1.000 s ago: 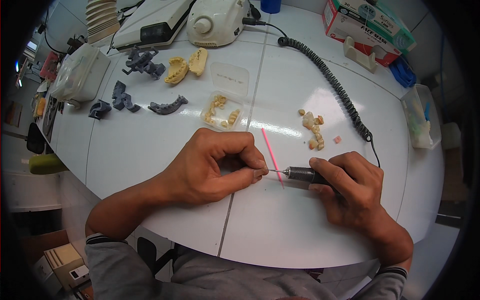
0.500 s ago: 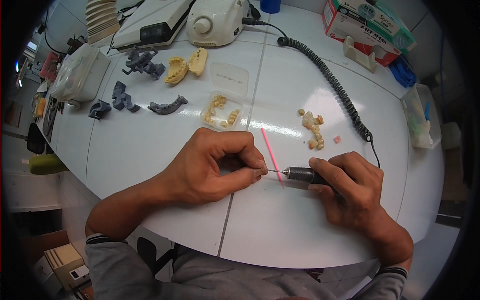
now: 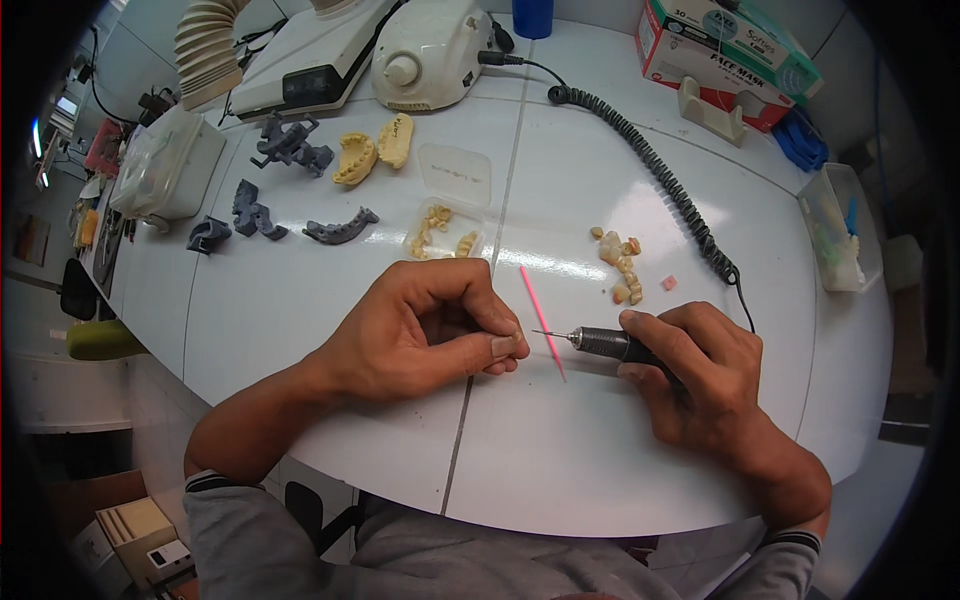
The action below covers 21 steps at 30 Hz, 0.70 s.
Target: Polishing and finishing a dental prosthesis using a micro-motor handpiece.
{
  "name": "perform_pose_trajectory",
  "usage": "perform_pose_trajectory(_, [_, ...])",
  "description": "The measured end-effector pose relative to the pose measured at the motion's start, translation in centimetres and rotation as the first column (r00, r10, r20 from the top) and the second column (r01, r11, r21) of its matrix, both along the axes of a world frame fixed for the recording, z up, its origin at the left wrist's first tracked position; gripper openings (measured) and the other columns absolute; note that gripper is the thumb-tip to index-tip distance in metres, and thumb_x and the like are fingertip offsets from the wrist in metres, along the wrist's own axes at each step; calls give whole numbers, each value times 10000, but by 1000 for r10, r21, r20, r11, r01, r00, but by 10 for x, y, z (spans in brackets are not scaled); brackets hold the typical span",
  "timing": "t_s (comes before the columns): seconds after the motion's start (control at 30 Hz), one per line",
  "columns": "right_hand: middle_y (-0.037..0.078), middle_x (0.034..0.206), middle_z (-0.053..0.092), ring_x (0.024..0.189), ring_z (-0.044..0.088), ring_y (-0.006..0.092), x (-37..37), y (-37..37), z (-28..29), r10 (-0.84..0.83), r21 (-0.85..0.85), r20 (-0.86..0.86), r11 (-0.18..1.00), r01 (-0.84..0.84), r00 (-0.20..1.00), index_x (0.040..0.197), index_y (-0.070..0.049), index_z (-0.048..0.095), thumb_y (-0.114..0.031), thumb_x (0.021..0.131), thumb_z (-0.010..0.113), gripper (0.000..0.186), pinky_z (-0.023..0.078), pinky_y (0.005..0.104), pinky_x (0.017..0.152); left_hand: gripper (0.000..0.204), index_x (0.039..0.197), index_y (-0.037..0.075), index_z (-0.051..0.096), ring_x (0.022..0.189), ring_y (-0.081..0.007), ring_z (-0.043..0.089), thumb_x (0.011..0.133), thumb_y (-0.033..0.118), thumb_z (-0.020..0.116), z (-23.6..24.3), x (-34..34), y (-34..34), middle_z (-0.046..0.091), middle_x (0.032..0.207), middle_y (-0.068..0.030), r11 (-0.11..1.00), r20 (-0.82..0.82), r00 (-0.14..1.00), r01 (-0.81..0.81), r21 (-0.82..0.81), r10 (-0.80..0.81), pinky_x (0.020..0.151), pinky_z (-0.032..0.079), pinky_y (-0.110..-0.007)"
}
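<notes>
Between its thumb and fingertips my left hand [image 3: 430,325] pinches a tiny pale piece that looks like a dental crown [image 3: 519,338], mostly covered by the fingers. My right hand [image 3: 700,370] grips the dark body of a dental handpiece [image 3: 610,344]. Its thin bur [image 3: 550,333] points left, a short gap away from the left fingertips. Under the bur lies a slim pink stick [image 3: 535,300] on the white table [image 3: 560,460]. Beyond the right hand sit several tooth-coloured crowns [image 3: 625,265] in a loose cluster, with a small pink block [image 3: 669,283] beside them.
A lidded plastic box [image 3: 418,238] holds more crowns behind my left hand. Grey printed models [image 3: 342,228] and yellow casts [image 3: 356,158] stand at the back left. A coiled cord [image 3: 650,150] runs from the white control unit [image 3: 425,60]. A clear bin [image 3: 838,235] stands far right.
The bur has come away from the left fingertips, where it touched before, leaving a gap. My left fingers have shifted slightly left and rolled a little. The view has shifted slightly.
</notes>
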State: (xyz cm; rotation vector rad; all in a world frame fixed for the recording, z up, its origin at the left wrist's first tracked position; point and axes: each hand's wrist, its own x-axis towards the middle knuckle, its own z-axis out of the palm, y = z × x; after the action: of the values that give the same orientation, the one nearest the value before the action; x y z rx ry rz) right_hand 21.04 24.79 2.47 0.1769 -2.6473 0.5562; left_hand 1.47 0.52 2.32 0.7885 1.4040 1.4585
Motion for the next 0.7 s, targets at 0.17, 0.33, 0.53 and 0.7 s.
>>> perform_pose_trajectory(0.17, [51, 815, 662, 671, 636, 193, 2, 1, -1, -13, -21, -22, 1000, 12, 1000, 1171, -79, 790, -113, 729, 930, 465, 481, 337, 545, 123, 1060, -6, 622, 923, -226, 796, 987, -67, 700, 0, -11, -4, 760, 1017, -204, 1000, 64, 998, 5, 18, -6, 776, 665, -298])
perform_pose_trajectory(0.33, [41, 820, 660, 670, 636, 186, 4, 2, -2, -8, -18, -29, 1000, 8, 1000, 1180, -105, 787, -142, 738, 931, 466, 486, 342, 546, 117, 1096, -19, 631, 911, -227, 799, 1002, -38, 697, 7, -10, -2, 756, 1002, -199, 1000, 93, 996, 3, 18, -5, 770, 662, -287])
perform_pose_trajectory(0.53, [30, 818, 648, 663, 627, 176, 5, 4, -5, -7, -48, -51, 999, 5, 999, 1196, -116, 786, -151, 736, 931, 483, 479, 347, 530, 166, 1155, -37, 647, 908, -225, 799, 1000, -15, 701, 1, -11, -4, 752, 1006, -187, 1000, 84, 996, -15, 12, 14, 763, 660, -281])
perform_pose_trajectory(0.7, [30, 820, 645, 666, 635, 177, 5, 4, -4, -2, -43, -61, 999, -1, 998, 1195, -116, 787, -159, 747, 931, 472, 476, 350, 522, 175, 1135, -25, 655, 918, -226, 804, 981, -9, 735, -6, -15, -4, 758, 1006, -180, 997, 79, 996, -46, 69, 40, 769, 665, -284])
